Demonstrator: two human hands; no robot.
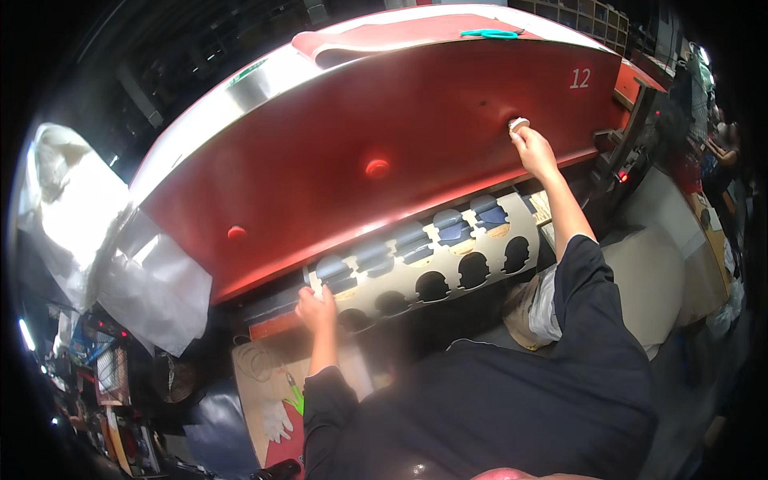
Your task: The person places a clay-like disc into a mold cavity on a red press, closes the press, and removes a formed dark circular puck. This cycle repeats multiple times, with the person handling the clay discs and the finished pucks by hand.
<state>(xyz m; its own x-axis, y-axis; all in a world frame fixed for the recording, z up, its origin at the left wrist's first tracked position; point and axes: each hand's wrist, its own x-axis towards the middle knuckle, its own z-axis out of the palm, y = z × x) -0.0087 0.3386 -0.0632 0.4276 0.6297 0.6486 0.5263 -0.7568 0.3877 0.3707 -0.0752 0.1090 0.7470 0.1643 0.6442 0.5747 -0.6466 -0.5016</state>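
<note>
My right hand [534, 150] is raised to the broad red panel [384, 104] of a machine. Its fingers close round a small pale round knob [518, 123] on that panel. Below the panel hangs a beige sheet [404, 284] with rows of rounded cut-outs, dark and blue showing through them. At the sheet's left end my left hand [318, 310] is closed, its fingertips pinching the edge. Two red round knobs [376, 168] stand out on the panel, left of my right hand.
Teal-handled scissors [490, 34] lie on top of the machine by red sheet material [384, 38]. A white plastic bag [76, 208] hangs at left. Lower left, a board holds a pale glove [277, 422] and a green-handled tool [295, 396]. Another person [724, 152] is far right.
</note>
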